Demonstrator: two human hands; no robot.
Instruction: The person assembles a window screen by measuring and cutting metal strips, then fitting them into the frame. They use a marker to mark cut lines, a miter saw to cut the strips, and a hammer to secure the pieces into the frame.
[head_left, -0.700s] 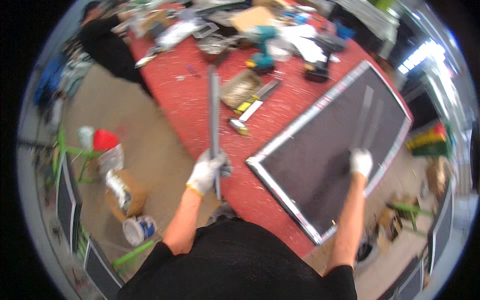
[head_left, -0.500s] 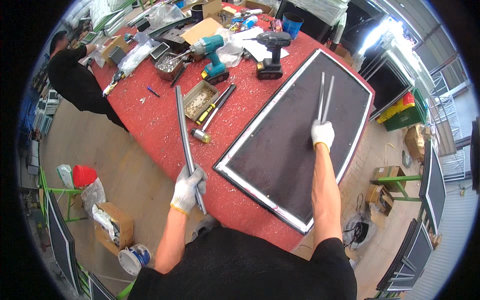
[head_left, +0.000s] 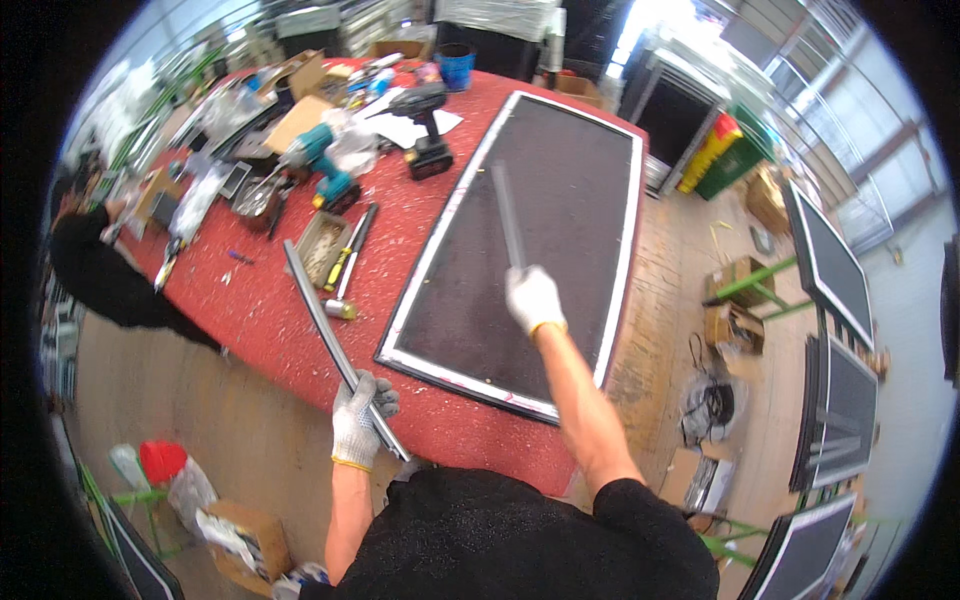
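In a knit glove, my left hand (head_left: 358, 418) is closed round a long grey metal strip (head_left: 322, 322), perhaps more than one laid together, which slants up and left over the table's near edge. Above the dark panel, my gloved right hand (head_left: 536, 300) grips a thinner metal strip (head_left: 508, 218), smeared by motion; whether it is one or two I cannot tell. The dark panel (head_left: 530, 180) lies flat beneath this hand, with a white frame around its edge. Left of the panel rest a small mallet (head_left: 341, 309) and a yellow-and-black handled tool (head_left: 338, 270).
The red table (head_left: 240, 290) also bears a box of small parts (head_left: 322, 250), a teal power drill (head_left: 325, 165), a black drill (head_left: 425, 130) and a blue can (head_left: 456, 68). A person in black (head_left: 110, 270) stands at the left. Framed screens (head_left: 840, 410) lean on green racks at the right.
My view has turned to the right. My right hand has swung its strips, earlier seen as two, leftward over the panel. The left hand keeps its hold.
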